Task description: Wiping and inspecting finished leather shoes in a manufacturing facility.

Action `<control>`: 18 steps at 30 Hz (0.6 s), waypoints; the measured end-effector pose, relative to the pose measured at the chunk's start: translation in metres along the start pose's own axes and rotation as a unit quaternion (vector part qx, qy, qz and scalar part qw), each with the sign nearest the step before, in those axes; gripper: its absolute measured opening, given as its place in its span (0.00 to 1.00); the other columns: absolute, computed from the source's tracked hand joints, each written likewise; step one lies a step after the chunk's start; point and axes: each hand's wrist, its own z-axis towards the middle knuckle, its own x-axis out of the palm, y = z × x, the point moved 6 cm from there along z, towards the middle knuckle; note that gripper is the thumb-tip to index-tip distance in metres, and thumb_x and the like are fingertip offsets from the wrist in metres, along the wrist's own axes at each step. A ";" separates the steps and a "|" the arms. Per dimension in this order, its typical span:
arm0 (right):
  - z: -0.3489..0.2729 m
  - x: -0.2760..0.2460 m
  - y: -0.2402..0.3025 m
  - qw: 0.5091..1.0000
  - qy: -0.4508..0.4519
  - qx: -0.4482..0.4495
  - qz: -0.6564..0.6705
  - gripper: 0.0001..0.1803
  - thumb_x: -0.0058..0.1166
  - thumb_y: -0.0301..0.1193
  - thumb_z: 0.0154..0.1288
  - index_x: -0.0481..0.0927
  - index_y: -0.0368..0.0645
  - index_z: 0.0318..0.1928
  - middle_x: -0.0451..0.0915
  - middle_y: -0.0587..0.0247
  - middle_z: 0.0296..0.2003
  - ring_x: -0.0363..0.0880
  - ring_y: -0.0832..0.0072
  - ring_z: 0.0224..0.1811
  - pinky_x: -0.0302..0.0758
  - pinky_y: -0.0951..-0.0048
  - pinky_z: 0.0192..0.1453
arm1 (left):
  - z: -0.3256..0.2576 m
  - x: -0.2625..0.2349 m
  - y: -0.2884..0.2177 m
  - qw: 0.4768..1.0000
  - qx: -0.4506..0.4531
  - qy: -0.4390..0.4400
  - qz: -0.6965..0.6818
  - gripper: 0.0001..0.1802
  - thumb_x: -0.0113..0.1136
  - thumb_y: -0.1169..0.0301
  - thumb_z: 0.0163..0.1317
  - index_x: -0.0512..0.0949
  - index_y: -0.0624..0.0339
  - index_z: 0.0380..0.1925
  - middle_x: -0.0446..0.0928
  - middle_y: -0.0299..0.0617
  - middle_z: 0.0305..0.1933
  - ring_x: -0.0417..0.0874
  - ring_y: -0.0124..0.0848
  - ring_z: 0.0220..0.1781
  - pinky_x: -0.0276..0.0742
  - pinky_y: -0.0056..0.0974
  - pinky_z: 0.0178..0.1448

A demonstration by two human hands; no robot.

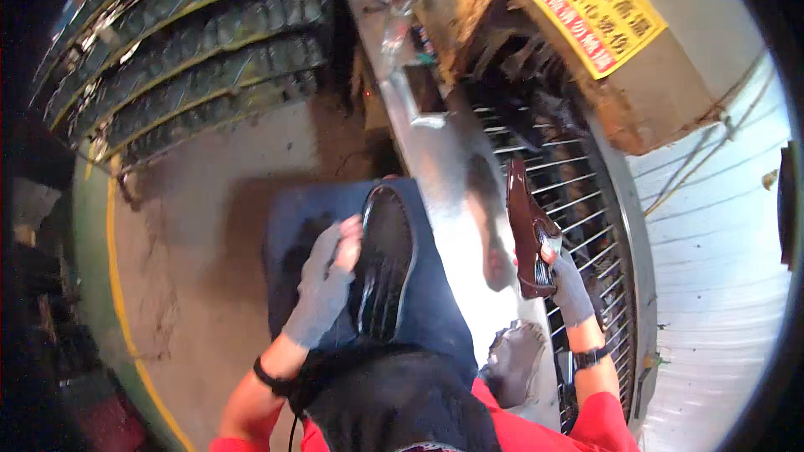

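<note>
The left hand (327, 280), gloved, presses a glossy black shoe (385, 264) sole-down on the person's lap, steadying it there. The right hand (559, 272) grips the heel end of a brown shoe (526, 230) over a wire rack (578, 192), apparently resting it on the bars.

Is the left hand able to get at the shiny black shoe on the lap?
Yes, it looks so. The gloved left hand already rests against the side of the shiny black leather shoe lying on the blue cloth, with nothing between them.
</note>
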 end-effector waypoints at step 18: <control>-0.061 0.228 0.007 0.966 0.212 0.085 0.118 0.34 0.57 0.55 0.77 0.82 0.34 0.61 0.88 0.57 0.51 0.88 0.72 0.50 0.84 0.69 0.59 | 0.087 0.014 0.010 0.976 0.148 0.050 0.152 0.41 0.58 0.41 0.74 0.70 0.62 0.72 0.78 0.53 0.68 0.77 0.42 0.70 0.73 0.48 0.75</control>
